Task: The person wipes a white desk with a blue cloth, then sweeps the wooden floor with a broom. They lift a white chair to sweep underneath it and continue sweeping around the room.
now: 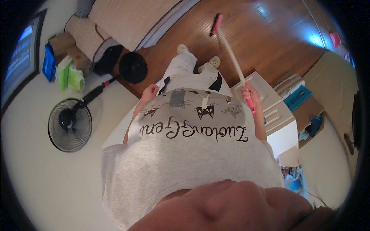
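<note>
My right hand (250,93) is closed around the pink grip of a long-handled floor cleaning tool (232,55). Its white pole slants away from me to a narrow pink head (216,24) on the brown wooden floor (248,40). At my left side, my left hand (150,91) hangs beside the hem of my light shirt with its fingers curled; whether they pinch the cloth cannot be told. Below the hem show my white trousers (180,68) and pale clogs (214,62).
To the left stand a black fan (70,124) with a round base (133,68), green packs (69,75) and a beige padded piece of furniture (124,20). At right are a white cabinet (260,92), a teal box (297,98) and an opened cardboard box (313,111).
</note>
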